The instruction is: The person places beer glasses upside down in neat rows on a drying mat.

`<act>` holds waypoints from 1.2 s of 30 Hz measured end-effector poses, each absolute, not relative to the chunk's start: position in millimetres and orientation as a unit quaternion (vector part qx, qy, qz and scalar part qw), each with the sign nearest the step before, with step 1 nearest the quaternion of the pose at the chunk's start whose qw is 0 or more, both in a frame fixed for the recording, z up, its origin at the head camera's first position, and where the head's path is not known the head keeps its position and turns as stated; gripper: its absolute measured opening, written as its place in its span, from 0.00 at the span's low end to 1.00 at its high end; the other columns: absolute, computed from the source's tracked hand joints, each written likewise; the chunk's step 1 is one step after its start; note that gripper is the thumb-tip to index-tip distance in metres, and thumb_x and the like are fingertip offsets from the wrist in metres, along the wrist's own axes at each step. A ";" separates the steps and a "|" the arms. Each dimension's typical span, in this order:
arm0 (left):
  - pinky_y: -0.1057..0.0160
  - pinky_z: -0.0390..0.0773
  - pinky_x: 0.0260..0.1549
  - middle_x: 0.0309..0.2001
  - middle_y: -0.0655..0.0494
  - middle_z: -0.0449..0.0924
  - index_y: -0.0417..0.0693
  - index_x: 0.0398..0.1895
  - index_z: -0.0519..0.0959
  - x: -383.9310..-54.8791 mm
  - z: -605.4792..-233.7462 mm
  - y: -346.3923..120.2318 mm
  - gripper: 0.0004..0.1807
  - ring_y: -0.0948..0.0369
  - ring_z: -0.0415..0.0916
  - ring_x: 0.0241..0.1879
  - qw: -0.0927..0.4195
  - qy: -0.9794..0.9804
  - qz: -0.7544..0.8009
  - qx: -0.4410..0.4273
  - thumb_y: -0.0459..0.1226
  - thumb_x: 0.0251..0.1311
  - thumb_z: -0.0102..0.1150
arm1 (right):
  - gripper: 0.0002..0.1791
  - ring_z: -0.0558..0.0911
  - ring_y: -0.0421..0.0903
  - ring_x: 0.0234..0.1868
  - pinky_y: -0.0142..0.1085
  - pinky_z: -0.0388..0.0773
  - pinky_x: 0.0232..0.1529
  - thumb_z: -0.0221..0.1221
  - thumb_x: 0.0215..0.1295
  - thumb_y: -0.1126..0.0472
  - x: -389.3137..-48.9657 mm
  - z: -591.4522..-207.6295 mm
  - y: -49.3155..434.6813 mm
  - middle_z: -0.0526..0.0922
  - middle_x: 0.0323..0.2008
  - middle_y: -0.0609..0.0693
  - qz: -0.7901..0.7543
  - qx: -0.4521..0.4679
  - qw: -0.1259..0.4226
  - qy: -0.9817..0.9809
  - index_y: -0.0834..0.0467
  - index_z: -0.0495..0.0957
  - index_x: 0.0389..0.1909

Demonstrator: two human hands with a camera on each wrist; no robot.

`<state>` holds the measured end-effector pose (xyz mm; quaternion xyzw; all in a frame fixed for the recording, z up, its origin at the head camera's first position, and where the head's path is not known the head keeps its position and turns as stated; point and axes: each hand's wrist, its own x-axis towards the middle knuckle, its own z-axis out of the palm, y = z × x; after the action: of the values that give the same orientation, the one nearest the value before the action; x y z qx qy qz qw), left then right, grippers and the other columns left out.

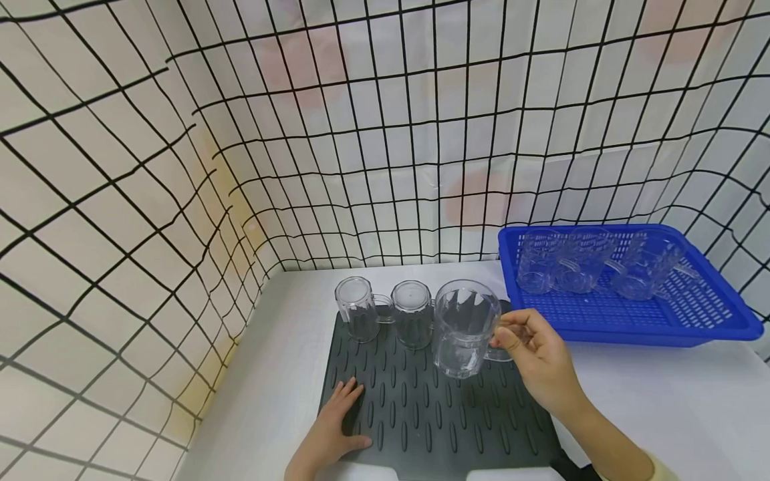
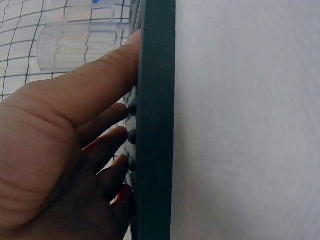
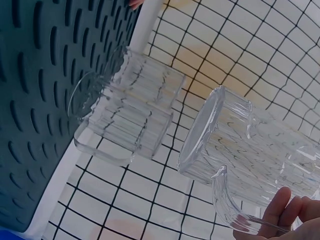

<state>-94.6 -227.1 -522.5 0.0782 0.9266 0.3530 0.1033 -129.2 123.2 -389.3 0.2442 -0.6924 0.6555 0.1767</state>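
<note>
My right hand [image 1: 538,354] grips a clear glass mug [image 1: 464,334] by its handle and holds it above the ribbed dark drying mat [image 1: 421,407]. In the right wrist view, fingers curl at the handle of this mug [image 3: 250,145], whose lower end is apart from the mat. Two more glass mugs, one on the left [image 1: 357,310] and one beside it [image 1: 412,314], stand upside down along the mat's back edge. The left hand [image 1: 333,424] rests at the mat's left side with its fingers spread; the left wrist view shows the thumb [image 2: 100,75] along the mat's edge.
On the right, a blue plastic basket [image 1: 592,327] holds several glass mugs [image 1: 637,274]. Black wire grid panels [image 1: 373,147] rise behind and to the left of the white table [image 1: 246,381]. A dark object [image 1: 568,464] lies at the mat's front right corner.
</note>
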 end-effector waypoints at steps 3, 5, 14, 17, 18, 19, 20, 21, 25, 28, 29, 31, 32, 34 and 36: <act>0.28 0.51 0.61 0.75 0.43 0.52 0.44 0.72 0.62 -95.2 -521.9 -227.0 0.53 0.37 0.40 0.73 0.104 0.927 0.351 0.077 0.47 0.40 0.78 | 0.07 0.79 0.42 0.35 0.27 0.78 0.40 0.49 0.67 0.80 -129.1 -392.1 121.3 0.77 0.33 0.56 0.659 0.254 0.161 -0.689 0.73 0.71 0.44; 0.28 0.51 0.61 0.75 0.43 0.52 0.44 0.72 0.62 -95.3 -521.2 -226.6 0.53 0.37 0.40 0.73 0.104 0.929 0.348 0.076 0.47 0.40 0.78 | 0.07 0.79 0.43 0.35 0.28 0.78 0.40 0.49 0.68 0.79 -128.6 -394.0 119.9 0.77 0.34 0.57 0.658 0.261 0.149 -0.690 0.73 0.70 0.45; 0.30 0.52 0.62 0.74 0.41 0.53 0.41 0.71 0.64 -95.3 -514.7 -221.2 0.54 0.38 0.42 0.73 0.106 0.930 0.342 0.081 0.51 0.41 0.77 | 0.07 0.80 0.43 0.36 0.29 0.80 0.41 0.49 0.69 0.78 -126.7 -400.4 113.5 0.77 0.34 0.57 0.649 0.281 0.117 -0.697 0.72 0.70 0.45; 0.31 0.53 0.62 0.74 0.41 0.54 0.40 0.71 0.64 -97.5 -513.4 -220.3 0.54 0.38 0.42 0.73 0.115 0.931 0.337 0.085 0.53 0.41 0.77 | 0.06 0.80 0.43 0.36 0.30 0.80 0.41 0.49 0.69 0.77 -126.2 -401.3 112.1 0.77 0.34 0.56 0.649 0.285 0.111 -0.697 0.73 0.70 0.45; 0.31 0.53 0.62 0.74 0.41 0.54 0.40 0.71 0.64 -98.6 -512.7 -220.3 0.54 0.38 0.42 0.73 0.120 0.932 0.332 0.085 0.53 0.41 0.77 | 0.06 0.80 0.44 0.36 0.30 0.80 0.41 0.49 0.70 0.77 -126.1 -401.6 111.6 0.78 0.34 0.56 0.648 0.286 0.109 -0.697 0.73 0.70 0.45; 0.31 0.54 0.62 0.74 0.41 0.54 0.40 0.71 0.64 -99.6 -511.3 -220.1 0.54 0.38 0.43 0.73 0.126 0.932 0.328 0.084 0.53 0.41 0.76 | 0.06 0.80 0.44 0.36 0.30 0.80 0.41 0.49 0.70 0.77 -126.0 -402.0 111.2 0.78 0.33 0.57 0.647 0.287 0.108 -0.698 0.73 0.70 0.45; 0.31 0.54 0.62 0.74 0.41 0.54 0.40 0.71 0.64 -100.5 -509.0 -219.7 0.54 0.38 0.43 0.73 0.130 0.934 0.323 0.083 0.54 0.42 0.76 | 0.06 0.80 0.45 0.35 0.30 0.80 0.41 0.49 0.69 0.77 -125.9 -402.4 110.7 0.78 0.33 0.57 0.646 0.287 0.107 -0.699 0.72 0.70 0.45; 0.31 0.55 0.62 0.73 0.40 0.55 0.39 0.71 0.64 -101.0 -506.0 -218.8 0.53 0.38 0.44 0.73 0.133 0.935 0.318 0.080 0.54 0.42 0.76 | 0.06 0.80 0.45 0.35 0.30 0.79 0.41 0.49 0.69 0.77 -125.8 -402.9 110.3 0.77 0.33 0.58 0.647 0.288 0.105 -0.698 0.73 0.70 0.45; 0.32 0.58 0.61 0.70 0.35 0.60 0.38 0.70 0.64 -99.2 -484.8 -206.9 0.47 0.36 0.52 0.70 0.121 0.937 0.319 0.074 0.53 0.52 0.70 | 0.06 0.80 0.46 0.35 0.29 0.79 0.41 0.49 0.69 0.77 -125.3 -405.0 108.6 0.77 0.34 0.60 0.647 0.293 0.102 -0.697 0.72 0.70 0.45; 0.35 0.64 0.59 0.68 0.37 0.65 0.39 0.70 0.65 -97.4 -468.8 -190.4 0.39 0.38 0.60 0.67 0.112 0.918 0.369 0.091 0.54 0.63 0.60 | 0.07 0.80 0.46 0.35 0.29 0.79 0.42 0.50 0.69 0.77 -125.5 -406.0 107.3 0.77 0.34 0.60 0.649 0.295 0.103 -0.694 0.71 0.70 0.45; 0.36 0.65 0.59 0.67 0.38 0.66 0.39 0.70 0.65 -97.4 -465.3 -184.4 0.37 0.39 0.62 0.66 0.116 0.903 0.401 0.102 0.53 0.66 0.56 | 0.07 0.80 0.46 0.36 0.29 0.79 0.42 0.50 0.69 0.77 -125.6 -406.2 106.9 0.77 0.34 0.60 0.650 0.295 0.103 -0.693 0.71 0.70 0.45; 0.38 0.67 0.58 0.66 0.41 0.68 0.41 0.70 0.65 -98.4 -460.1 -172.5 0.33 0.42 0.65 0.65 0.144 0.864 0.468 0.115 0.54 0.71 0.47 | 0.06 0.80 0.46 0.36 0.30 0.80 0.42 0.50 0.69 0.77 -125.7 -406.7 106.3 0.77 0.34 0.61 0.651 0.293 0.103 -0.693 0.71 0.70 0.45; 0.38 0.67 0.59 0.66 0.42 0.69 0.40 0.70 0.64 -99.4 -458.8 -167.2 0.33 0.43 0.66 0.65 0.165 0.840 0.502 0.121 0.54 0.74 0.42 | 0.06 0.80 0.46 0.36 0.30 0.80 0.42 0.50 0.69 0.77 -125.8 -407.0 106.0 0.77 0.34 0.61 0.650 0.293 0.103 -0.694 0.71 0.70 0.45; 0.40 0.67 0.60 0.64 0.42 0.72 0.38 0.70 0.64 -102.0 -457.3 -157.0 0.34 0.45 0.68 0.64 0.208 0.792 0.561 0.120 0.55 0.76 0.33 | 0.06 0.80 0.47 0.36 0.30 0.80 0.42 0.50 0.69 0.77 -125.6 -407.6 105.5 0.77 0.34 0.61 0.649 0.293 0.104 -0.694 0.71 0.70 0.45; 0.43 0.69 0.60 0.61 0.43 0.75 0.36 0.69 0.64 -105.1 -457.3 -148.1 0.40 0.47 0.72 0.61 0.245 0.749 0.607 0.105 0.60 0.74 0.25 | 0.06 0.80 0.47 0.36 0.30 0.80 0.41 0.50 0.69 0.77 -125.4 -408.0 105.1 0.78 0.34 0.60 0.649 0.293 0.106 -0.694 0.71 0.70 0.45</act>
<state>-105.1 -148.1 -457.3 0.1050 0.7485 0.6073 0.2447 -125.4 105.1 -408.0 0.2930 -0.6941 0.6490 0.1058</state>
